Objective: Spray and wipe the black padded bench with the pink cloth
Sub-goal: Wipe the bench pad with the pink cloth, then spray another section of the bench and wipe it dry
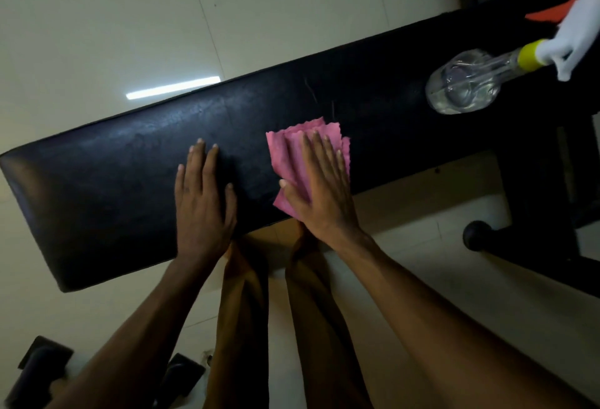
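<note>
No brand, label or writing can be read on anything here. The black padded bench (113,188) runs its long axis from the lower left of the frame up toward the upper right, its rounded end at the left edge. The pink cloth (289,155) lies folded on the pad near the middle of the frame, its scalloped edges pointing toward the upper right and one corner hanging just over the pad's near edge. The right hand (319,188) lies flat on top of the cloth, fingers spread and straight, pressing it to the pad rather than gripping it. The left hand (203,201) rests palm down on the bare pad just left of the cloth, fingers extended and slightly apart, holding nothing. A clear spray bottle (464,84) lies on its side on the bench at the upper right, its base toward the cloth, its yellow collar and white trigger head toward the right edge. Pale floor tiles (97,19) surround the bench.
</note>
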### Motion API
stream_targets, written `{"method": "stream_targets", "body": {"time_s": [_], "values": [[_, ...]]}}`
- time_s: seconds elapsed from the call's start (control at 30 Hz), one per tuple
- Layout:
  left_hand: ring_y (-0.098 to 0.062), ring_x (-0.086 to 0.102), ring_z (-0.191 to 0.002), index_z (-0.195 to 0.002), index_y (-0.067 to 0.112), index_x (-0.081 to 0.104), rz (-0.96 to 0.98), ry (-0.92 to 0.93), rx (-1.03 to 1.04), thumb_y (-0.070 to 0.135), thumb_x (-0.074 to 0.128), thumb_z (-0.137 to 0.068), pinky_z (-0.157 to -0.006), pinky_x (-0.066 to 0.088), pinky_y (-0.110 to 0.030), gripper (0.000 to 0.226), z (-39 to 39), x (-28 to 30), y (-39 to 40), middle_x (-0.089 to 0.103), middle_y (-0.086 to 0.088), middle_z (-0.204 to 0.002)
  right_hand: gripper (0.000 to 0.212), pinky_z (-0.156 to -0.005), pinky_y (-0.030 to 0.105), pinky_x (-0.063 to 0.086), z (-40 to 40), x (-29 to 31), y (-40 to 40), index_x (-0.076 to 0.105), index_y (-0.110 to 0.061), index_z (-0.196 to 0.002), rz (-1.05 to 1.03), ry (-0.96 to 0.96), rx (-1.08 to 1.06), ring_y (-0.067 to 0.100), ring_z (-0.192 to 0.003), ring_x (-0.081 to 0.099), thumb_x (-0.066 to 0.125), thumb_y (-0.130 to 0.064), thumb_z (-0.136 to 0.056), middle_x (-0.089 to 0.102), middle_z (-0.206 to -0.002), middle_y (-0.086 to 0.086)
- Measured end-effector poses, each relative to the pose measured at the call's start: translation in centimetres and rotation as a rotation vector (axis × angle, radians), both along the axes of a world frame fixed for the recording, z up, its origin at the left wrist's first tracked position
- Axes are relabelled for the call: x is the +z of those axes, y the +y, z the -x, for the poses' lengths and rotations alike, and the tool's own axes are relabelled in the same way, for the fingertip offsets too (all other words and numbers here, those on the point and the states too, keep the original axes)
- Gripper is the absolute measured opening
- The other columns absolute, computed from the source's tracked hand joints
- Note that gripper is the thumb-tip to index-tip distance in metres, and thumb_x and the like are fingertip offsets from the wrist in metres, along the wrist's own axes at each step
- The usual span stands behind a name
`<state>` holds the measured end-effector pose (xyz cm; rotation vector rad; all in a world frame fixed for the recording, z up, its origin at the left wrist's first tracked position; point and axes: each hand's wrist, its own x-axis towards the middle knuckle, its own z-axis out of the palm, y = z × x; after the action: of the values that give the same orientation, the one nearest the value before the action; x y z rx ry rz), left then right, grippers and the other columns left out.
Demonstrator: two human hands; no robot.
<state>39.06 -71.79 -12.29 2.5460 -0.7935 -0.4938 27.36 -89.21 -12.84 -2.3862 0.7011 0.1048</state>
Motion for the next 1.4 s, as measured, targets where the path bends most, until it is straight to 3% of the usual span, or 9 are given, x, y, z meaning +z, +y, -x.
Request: {"method": "stream_targets", "body": {"time_s": [0.17,0.37,0.53,0.73,0.83,0.97,1.17,1.3,1.4], "values": [[-0.018,0.005,-0.153,-0.156,0.01,0.019,0.164,0.011,-0.151,0.022,0.048,-0.099,-0.126,0.005,-0.039,0.064,3.1,1.6,-5.9,0.009,-0.006,-0.164,0.075,-0.117,0.028,0.031,2.1,4.3,-3.4,0.012,-0.01,-0.158,-0.058,-0.283,-0.588,0.022,-0.15,0.022,0.055,-0.022,-0.098,0.012,-0.165,0.012],[-0.023,0.011,-0.152,-0.155,0.005,0.022,0.192,0.005,-0.357,0.025,0.046,-0.102,-0.124,0.012,-0.045,0.062,5.7,4.0,-12.9,0.019,-0.015,-0.163,0.084,-0.117,0.042,0.032,5.9,7.1,-10.7,0.013,-0.012,-0.158,-0.03,-0.317,-0.918,0.022,-0.145,0.031,0.061,-0.022,-0.089,0.026,-0.16,0.012],[-0.028,-0.003,-0.153,-0.158,0.008,0.011,-0.075,0.053,-0.47,0.029,0.046,-0.102,-0.125,0.008,-0.05,0.069,5.3,3.5,-15.8,0.002,-0.016,-0.165,0.087,-0.108,0.01,0.031,4.8,9.1,-16.7,0.022,-0.015,-0.155,-0.134,-0.434,-0.883,0.016,-0.141,0.037,0.069,-0.032,-0.085,0.035,-0.156,0.006],[-0.021,-0.026,-0.144,-0.156,0.007,-0.008,-0.296,0.162,-0.417,0.024,0.044,-0.103,-0.119,-0.011,-0.039,0.077,4.9,1.7,-17.8,-0.018,-0.016,-0.163,0.068,-0.096,0.026,0.052,2.2,9.9,-23.0,0.047,-0.008,-0.142,-0.165,-0.505,-0.744,0.008,-0.11,0.061,0.072,-0.037,-0.086,0.063,-0.124,0.001],[-0.022,-0.028,-0.143,-0.157,0.008,-0.008,-0.251,0.169,-0.356,0.013,0.049,-0.1,-0.118,-0.015,-0.04,0.08,5.6,1.0,-17.8,-0.021,-0.012,-0.162,0.038,-0.078,0.013,0.052,1.4,10.0,-24.6,0.059,-0.016,-0.119,-0.119,-0.45,-0.73,-0.001,-0.085,0.063,0.068,-0.039,-0.09,0.062,-0.094,-0.014],[-0.022,-0.02,-0.15,-0.157,0.013,-0.006,-0.193,0.167,-0.355,0.017,0.054,-0.098,-0.118,-0.017,-0.037,0.084,5.8,0.6,-16.9,-0.016,-0.009,-0.164,0.032,-0.07,0.024,0.055,0.4,10.4,-26.1,0.064,-0.003,-0.111,-0.062,-0.386,-0.672,0.014,-0.077,0.062,0.057,-0.027,-0.09,0.066,-0.094,0.006],[-0.019,-0.008,-0.154,-0.158,0.011,0.0,-0.182,0.201,-0.38,0.022,0.053,-0.097,-0.125,0.008,-0.045,0.082,5.1,0.2,-16.2,-0.007,-0.008,-0.167,0.023,-0.067,0.017,0.05,-0.9,11.4,-23.0,0.066,-0.009,-0.098,-0.024,-0.38,-0.351,0.017,-0.086,0.062,0.05,-0.014,-0.081,0.055,-0.119,0.014],[-0.018,-0.007,-0.154,-0.158,0.01,0.003,-0.152,0.209,-0.391,0.025,0.057,-0.096,-0.125,0.003,-0.041,0.084,4.9,0.1,-15.8,-0.004,-0.008,-0.167,0.009,-0.058,0.019,0.047,-0.1,10.9,-20.3,0.063,-0.007,-0.082,-0.14,-0.248,-0.293,0.018,-0.067,0.059,0.055,-0.007,-0.085,0.061,-0.083,0.009],[-0.016,-0.006,-0.154,-0.158,0.009,0.004,-0.148,0.193,-0.409,0.029,0.058,-0.097,-0.125,0.003,-0.039,0.084,4.7,-0.3,-15.5,-0.003,-0.008,-0.167,0.02,-0.054,0.009,0.043,0.3,10.0,-17.9,0.056,-0.015,-0.075,-0.221,-0.126,-0.352,0.011,-0.059,0.055,0.059,-0.006,-0.092,0.057,-0.069,0.003]]}}
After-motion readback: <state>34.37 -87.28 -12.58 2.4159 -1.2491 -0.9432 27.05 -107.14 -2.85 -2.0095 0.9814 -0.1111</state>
